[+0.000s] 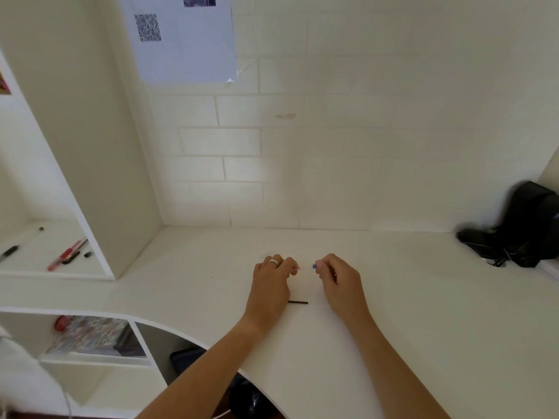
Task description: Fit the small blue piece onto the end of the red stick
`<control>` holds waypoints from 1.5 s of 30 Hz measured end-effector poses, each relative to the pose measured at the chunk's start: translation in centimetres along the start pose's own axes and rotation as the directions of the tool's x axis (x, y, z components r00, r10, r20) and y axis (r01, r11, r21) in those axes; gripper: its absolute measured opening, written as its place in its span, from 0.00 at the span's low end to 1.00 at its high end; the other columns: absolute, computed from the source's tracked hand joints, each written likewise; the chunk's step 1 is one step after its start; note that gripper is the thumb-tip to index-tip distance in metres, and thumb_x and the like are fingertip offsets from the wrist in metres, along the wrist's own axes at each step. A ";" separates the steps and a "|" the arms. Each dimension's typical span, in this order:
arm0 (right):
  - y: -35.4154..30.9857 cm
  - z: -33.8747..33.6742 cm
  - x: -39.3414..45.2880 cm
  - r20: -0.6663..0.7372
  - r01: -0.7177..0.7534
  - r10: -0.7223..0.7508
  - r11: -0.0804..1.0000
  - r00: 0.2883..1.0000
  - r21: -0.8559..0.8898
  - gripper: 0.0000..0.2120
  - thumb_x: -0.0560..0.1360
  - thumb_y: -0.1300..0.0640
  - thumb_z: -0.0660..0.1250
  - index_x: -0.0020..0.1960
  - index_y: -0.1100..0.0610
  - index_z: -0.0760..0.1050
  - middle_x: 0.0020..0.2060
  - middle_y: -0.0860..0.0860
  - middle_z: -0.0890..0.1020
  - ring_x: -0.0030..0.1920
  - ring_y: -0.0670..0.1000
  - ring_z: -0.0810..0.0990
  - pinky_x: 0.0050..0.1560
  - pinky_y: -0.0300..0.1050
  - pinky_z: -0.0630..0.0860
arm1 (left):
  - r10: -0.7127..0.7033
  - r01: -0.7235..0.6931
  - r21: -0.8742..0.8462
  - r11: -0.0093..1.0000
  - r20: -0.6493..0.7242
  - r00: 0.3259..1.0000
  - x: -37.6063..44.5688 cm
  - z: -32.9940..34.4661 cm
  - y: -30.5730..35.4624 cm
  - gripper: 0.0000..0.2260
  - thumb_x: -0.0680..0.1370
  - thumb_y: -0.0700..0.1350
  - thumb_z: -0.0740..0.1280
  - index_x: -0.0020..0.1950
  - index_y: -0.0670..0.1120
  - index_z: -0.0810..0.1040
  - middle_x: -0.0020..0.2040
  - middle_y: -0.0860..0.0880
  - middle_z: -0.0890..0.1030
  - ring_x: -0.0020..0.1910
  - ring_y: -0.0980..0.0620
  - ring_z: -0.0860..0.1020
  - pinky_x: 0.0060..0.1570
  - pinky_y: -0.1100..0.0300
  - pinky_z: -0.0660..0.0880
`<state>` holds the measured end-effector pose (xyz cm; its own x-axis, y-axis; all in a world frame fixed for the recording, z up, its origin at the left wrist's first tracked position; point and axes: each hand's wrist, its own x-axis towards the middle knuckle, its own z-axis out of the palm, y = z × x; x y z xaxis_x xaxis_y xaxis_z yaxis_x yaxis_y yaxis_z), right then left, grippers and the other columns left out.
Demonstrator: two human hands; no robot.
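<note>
Low over the white desk (pixel 393 297), both forearms reach forward with the hands close together. On the left, the left hand (pixel 270 285), a ring on one finger, curls its fingertips to pinch a small pink piece (pixel 295 268). Just below the gap between the hands, a thin black stick (pixel 298 302) lies flat on the desk. Right of it, the right hand (pixel 340 282) pinches a small blue piece (pixel 314 266), fingers curled.
</note>
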<state>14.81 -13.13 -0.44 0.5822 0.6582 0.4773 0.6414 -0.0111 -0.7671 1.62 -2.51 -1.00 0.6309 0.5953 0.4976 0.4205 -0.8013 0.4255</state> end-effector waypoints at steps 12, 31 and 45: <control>0.8 -0.3 0.3 -0.174 -0.073 0.055 0.992 0.983 -0.101 0.08 0.76 0.65 0.64 0.45 0.52 0.73 0.38 0.48 0.78 0.38 0.48 0.77 0.36 0.34 0.70 | -0.092 0.092 0.038 0.995 0.007 0.996 -0.1 0.6 -0.3 0.23 0.67 0.27 0.57 0.50 0.52 0.74 0.45 0.55 0.71 0.51 0.51 0.70 0.48 0.67 0.57; 3.0 0.5 6.1 0.178 -0.072 0.172 0.884 0.969 -0.462 0.04 0.77 0.61 0.66 0.49 0.61 0.78 0.45 0.53 0.75 0.44 0.51 0.74 0.45 0.41 0.70 | -0.091 0.093 0.048 0.994 -0.047 0.995 0.2 1.3 -1.0 0.14 0.77 0.33 0.63 0.50 0.53 0.75 0.44 0.56 0.71 0.48 0.55 0.68 0.50 0.68 0.56; 2.3 -0.9 2.1 -0.026 -0.034 0.030 0.986 0.999 -0.162 0.09 0.76 0.60 0.68 0.53 0.49 0.79 0.44 0.46 0.78 0.38 0.45 0.76 0.42 0.31 0.71 | -0.049 0.049 -0.006 0.999 -0.044 0.998 0.1 0.9 -0.7 0.13 0.77 0.33 0.64 0.52 0.52 0.77 0.46 0.55 0.74 0.51 0.53 0.69 0.52 0.67 0.59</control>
<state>17.95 -12.39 -0.82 0.6140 0.6374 0.4655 0.6942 -0.1553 -0.7029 1.99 -1.98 -1.93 0.5802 0.6358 0.5090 0.4469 -0.7710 0.4536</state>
